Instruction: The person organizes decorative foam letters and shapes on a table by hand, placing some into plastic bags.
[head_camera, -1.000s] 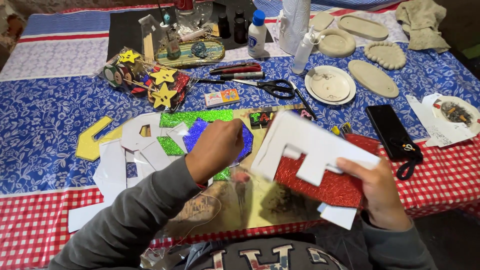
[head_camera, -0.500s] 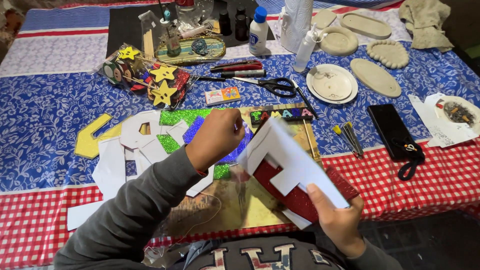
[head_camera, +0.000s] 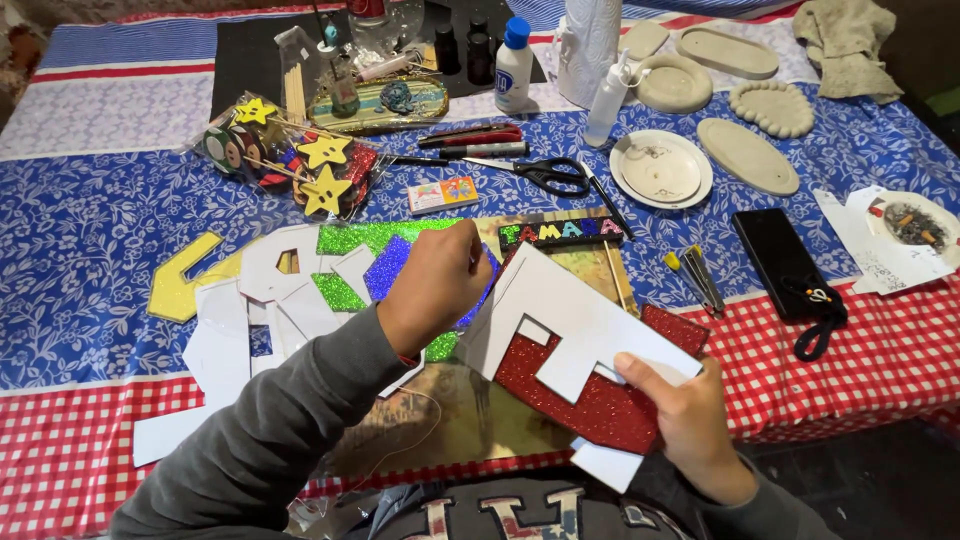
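My right hand (head_camera: 685, 420) grips a white cut-out sheet (head_camera: 580, 325) stacked on a red glitter sheet (head_camera: 600, 400), holding both by their lower right edge above the table's near side. My left hand (head_camera: 435, 285) is curled into a fist over the blue glitter sheet (head_camera: 385, 270) and green glitter sheet (head_camera: 345, 240), its knuckles next to the white sheet's upper left corner. Anything inside the fist is hidden. A gold sheet (head_camera: 450, 420) lies under both hands.
White paper offcuts (head_camera: 225, 345) and a yellow foam piece (head_camera: 180, 285) lie at left. Behind are scissors (head_camera: 550, 175), pens (head_camera: 475, 140), star decorations (head_camera: 320, 170), a glue bottle (head_camera: 513, 65), plates and plaster moulds (head_camera: 745, 155). A black phone (head_camera: 780, 260) lies at right.
My right hand swung the white and red sheets from the right in toward my body, tilted them up, then laid them flatter beside my left hand. The left hand barely moved.
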